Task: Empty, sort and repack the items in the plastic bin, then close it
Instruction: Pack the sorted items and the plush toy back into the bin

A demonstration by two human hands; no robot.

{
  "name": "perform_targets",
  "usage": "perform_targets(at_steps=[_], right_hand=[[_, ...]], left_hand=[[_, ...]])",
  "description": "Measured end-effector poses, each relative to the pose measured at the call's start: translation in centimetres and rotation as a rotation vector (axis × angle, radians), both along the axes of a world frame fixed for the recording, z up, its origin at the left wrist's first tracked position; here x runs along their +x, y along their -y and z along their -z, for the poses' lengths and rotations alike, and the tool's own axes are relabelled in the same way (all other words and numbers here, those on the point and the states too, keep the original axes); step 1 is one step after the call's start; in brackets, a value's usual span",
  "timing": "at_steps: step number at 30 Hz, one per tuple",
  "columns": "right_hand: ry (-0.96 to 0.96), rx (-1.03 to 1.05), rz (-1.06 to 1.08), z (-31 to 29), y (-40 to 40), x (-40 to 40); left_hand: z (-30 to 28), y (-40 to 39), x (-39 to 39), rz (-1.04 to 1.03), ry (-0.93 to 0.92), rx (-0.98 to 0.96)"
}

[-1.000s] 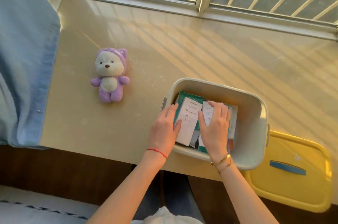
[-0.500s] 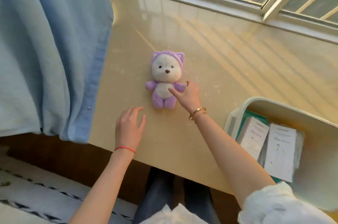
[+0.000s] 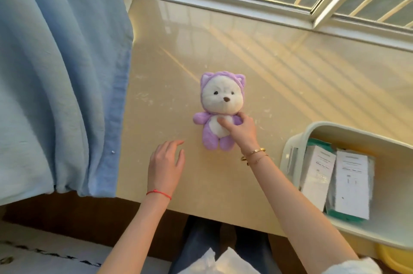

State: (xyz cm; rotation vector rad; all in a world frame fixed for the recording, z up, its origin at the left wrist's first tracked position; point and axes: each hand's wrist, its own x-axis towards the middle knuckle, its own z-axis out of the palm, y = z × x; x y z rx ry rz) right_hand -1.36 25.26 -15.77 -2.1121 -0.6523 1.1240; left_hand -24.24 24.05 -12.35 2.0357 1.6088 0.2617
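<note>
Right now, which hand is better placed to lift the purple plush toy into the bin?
Right hand: its fingers already pinch the plush toy, and the bin lies on that side. The left hand hovers empty, farther away.

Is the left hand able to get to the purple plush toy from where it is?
Probably yes. The left hand is open over bare tabletop just short of the plush toy, with nothing between them. The right hand already grips the toy's belly, leaving its near side free.

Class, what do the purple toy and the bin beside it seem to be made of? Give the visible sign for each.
Plush toy: soft pile fabric, matte; its outline is fuzzy and napped. Bin: likely moulded plastic, pale with a slight sheen; its rim is smooth and rounded.
</note>
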Motion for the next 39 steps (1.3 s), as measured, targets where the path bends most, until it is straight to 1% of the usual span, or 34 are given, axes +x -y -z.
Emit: perform_targets(at_steps=[4,7,10,13,15,17,19,23,27,29,32,35,39], right_hand=[[0.055,0.087,0.102,-6.0,6.6,4.9],[0.105,0.097,0.186,-9.4,13.4,9.3],[0.153,0.042,0.257,-10.9,20.5,13.7],[0.253,-0.076,0.308,-11.2,26.7,17.7],[0.29,-0.136,0.289,-10.7,30.0,20.3],[0.281,-0.171,0.276,-9.9,32.2,22.6],[0.283,-0.198,0.245,-8.9,33.3,24.5],[0.262,-0.183,0.209,-7.6,33.4,26.9],[0.305,-0.195,0.103,-6.4,33.8,27.6],[0.326,-0.238,0.04,-5.8,33.8,27.6],[0.331,-0.283,-0.032,-5.6,33.0,27.2],[0.35,-0.259,-0.08,-5.5,32.4,26.8],[0.311,-0.223,-0.093,-5.3,31.8,26.2]], left_hand=[[-2.1,0.6,3.7,0.08,0.061,0.052],[-3.6,2.0,7.9,0.153,0.112,0.059],[-4.9,4.5,12.5,0.228,0.166,0.071],[-5.8,7.9,17.1,0.301,0.209,0.07],[-5.9,10.3,20.0,0.329,0.231,0.055],[-5.8,12.7,22.7,0.341,0.248,0.046],[-5.6,15.0,25.1,0.344,0.256,0.035],[-4.9,19.1,29.2,0.315,0.259,0.041],[-4.3,22.1,32.1,0.298,0.235,0.051],[-4.2,23.3,33.2,0.275,0.219,0.049],[-4.4,25.0,33.9,0.227,0.208,0.049],[-4.2,26.1,33.5,0.2,0.189,0.054],[-3.5,26.4,31.4,0.12,0.156,0.007]])
